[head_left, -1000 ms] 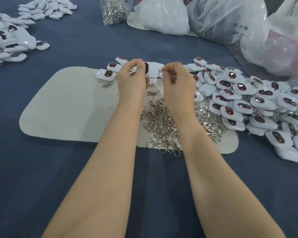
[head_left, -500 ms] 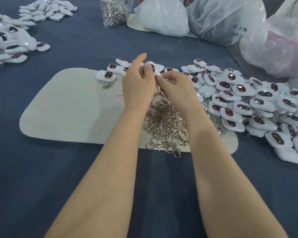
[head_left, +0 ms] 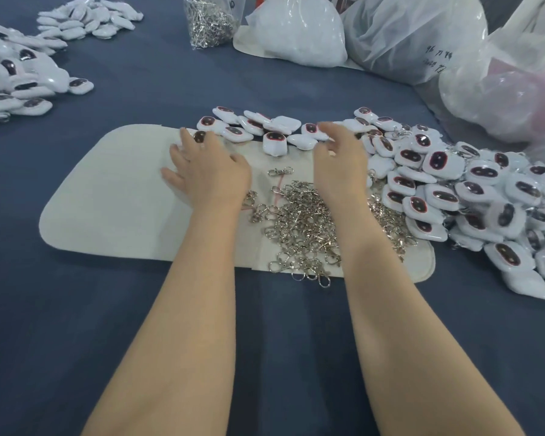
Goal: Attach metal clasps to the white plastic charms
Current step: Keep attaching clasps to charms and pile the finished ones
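Head view: two bare forearms are reaching forward over the dark blue bench [head_left: 76, 341], whose cloth is lying bare below and to the left of them. Ahead, the near edge of a cream mat [head_left: 107, 199] is running under both wrists; its rounded left part is lying free, left of the left grip. A loose pile of metal clasps [head_left: 306, 221] is sitting between the wrists and spilling just over the mat's near edge, and a single clasp [head_left: 279, 171] is lying apart between the two grips.

The left grip [head_left: 208, 171] is lying low over the mat with fingers spread and straight, holding nothing; its fingertips are touching a white charm [head_left: 199, 136] at the mat's far edge. The right grip [head_left: 340, 155] is hovering with fingers loosely bent, slightly blurred, with nothing seen in it. Just beyond both, a row of charms [head_left: 274, 143] is lining the mat's far edge, and a big charm heap [head_left: 453, 190] is crowding the right grip's right side, overlapping the mat's right edge.

Far left, another charm heap [head_left: 13, 80] is lying well apart across open cloth. Farthest off, a clear bag of clasps [head_left: 210, 20] and bulky plastic sacks [head_left: 416, 36] are standing.
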The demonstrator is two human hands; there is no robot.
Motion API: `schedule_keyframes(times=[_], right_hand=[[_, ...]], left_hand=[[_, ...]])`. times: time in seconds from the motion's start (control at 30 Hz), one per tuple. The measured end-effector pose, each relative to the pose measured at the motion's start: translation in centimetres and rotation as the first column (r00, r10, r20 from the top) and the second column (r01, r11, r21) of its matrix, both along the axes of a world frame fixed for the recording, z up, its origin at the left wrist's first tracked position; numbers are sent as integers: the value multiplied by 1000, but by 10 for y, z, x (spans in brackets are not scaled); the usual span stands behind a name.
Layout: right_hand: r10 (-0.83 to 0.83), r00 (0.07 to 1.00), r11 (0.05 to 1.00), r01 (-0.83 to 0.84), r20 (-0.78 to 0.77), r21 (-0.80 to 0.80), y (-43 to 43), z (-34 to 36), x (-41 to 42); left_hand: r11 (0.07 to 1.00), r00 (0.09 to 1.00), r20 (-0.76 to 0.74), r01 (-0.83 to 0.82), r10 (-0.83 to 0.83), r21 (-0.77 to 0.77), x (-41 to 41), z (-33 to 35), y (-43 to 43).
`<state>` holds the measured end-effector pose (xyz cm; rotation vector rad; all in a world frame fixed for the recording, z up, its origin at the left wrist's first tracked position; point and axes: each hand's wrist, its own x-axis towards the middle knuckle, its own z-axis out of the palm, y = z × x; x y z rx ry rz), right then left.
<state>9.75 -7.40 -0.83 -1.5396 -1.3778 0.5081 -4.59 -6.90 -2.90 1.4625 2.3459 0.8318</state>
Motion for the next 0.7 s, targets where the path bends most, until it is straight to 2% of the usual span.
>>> schedule_keyframes(times=[0.1,0.2,0.33,0.37,0.5,0.63,0.7], right_hand=[[211,928,976,-182,307,-120,-4,-5,-8],[320,820,943,-224,475,-247,-3,-9,-11],[280,827,955,-186,488,-231,0,-8,-11],[274,831,956,-181,485,-230,0,-8,-11],[264,852,958,-176,452,-227,-2,-9,-12],[283,826,952,-180,487,-248,-1,-9,-12],[278,822,952,-166,497,-257,0,-9,-12]], left_hand=[[997,996,-46,74,-76,-35,7,-1,-1],[992,991,-48,122,-121,21,13,3,-1],[974,976,134,149,-173,170,17,6,-2],[971,977,141,130,-160,199,17,5,-2],[977,998,-33,58,-52,205,15,3,-1],[980,972,-123,199,-199,-9,18,-3,-1],[969,960,-139,245,-244,-6,21,-2,0]])
